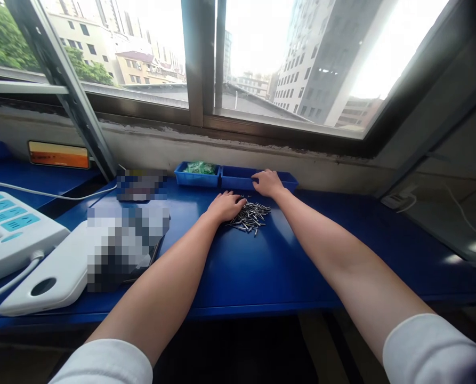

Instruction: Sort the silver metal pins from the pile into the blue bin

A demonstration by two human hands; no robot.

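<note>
On a blue table (pixel 261 272), metal pins (pixel 250 217) lie heaped, the left hand (pixel 225 207) at their edge, fingers slightly spread; the right hand (pixel 268 183) curls over a blue bin (pixel 238 173), its grip unclear. A smaller bin (pixel 198 180) holds green packets beside it; a power strip (pixel 11 229) sits left.

"What kind of place is this?"

"It looks like a small workshop, or a work room in a factory. See the long blue table (pixel 261 282)? It has a pile of little metal pins (pixel 252 217) on it."

"What else shows that?"

"Two small blue bins (pixel 198 181) sit by the wall (pixel 317 173), and one has green stuff in it. There's a big white plug block (pixel 33 237), too."

"Is it up high?"

"I think so. The big window (pixel 257 48) looks out over roofs and tall buildings (pixel 313 69)."
</note>
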